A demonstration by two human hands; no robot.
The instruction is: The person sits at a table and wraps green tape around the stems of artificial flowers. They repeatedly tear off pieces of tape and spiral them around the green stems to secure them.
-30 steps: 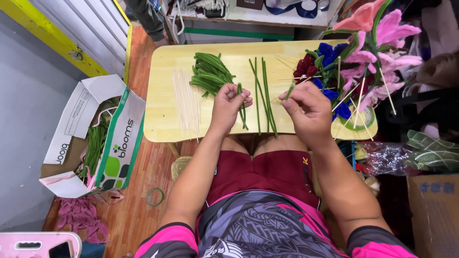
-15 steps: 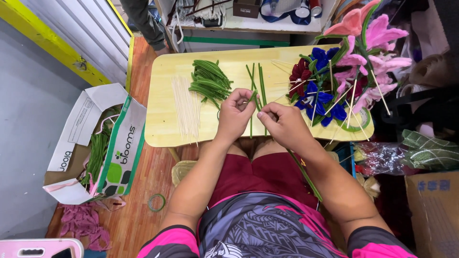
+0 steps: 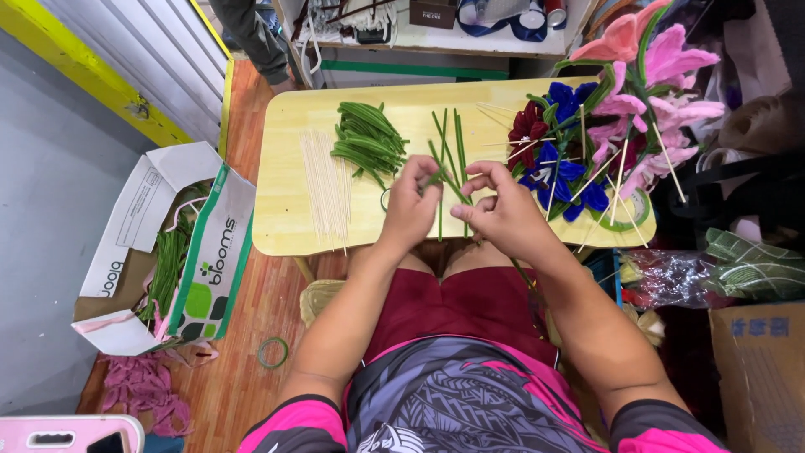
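My left hand (image 3: pixel 412 205) and my right hand (image 3: pixel 501 210) meet over the near edge of a small yellow wooden table (image 3: pixel 285 218). Both pinch a thin green stem (image 3: pixel 442 172) between the fingertips; the stem slants up from my hands. Two more green stems (image 3: pixel 459 138) lie straight on the table just beyond. A pile of green stems (image 3: pixel 367 141) sits at the left hand's far side. A fan of thin pale sticks (image 3: pixel 325 184) lies at the left of the table.
Red, blue and pink handmade flowers (image 3: pixel 604 126) on sticks crowd the table's right end. An open cardboard box (image 3: pixel 168 252) with green stems stands on the floor at left, with a tape ring (image 3: pixel 272 351) and pink scraps (image 3: pixel 138 390) near it. Bags and a box fill the right side.
My hands have come back from the table's middle toward its near edge and drawn together. The green stem is now held by both hands.
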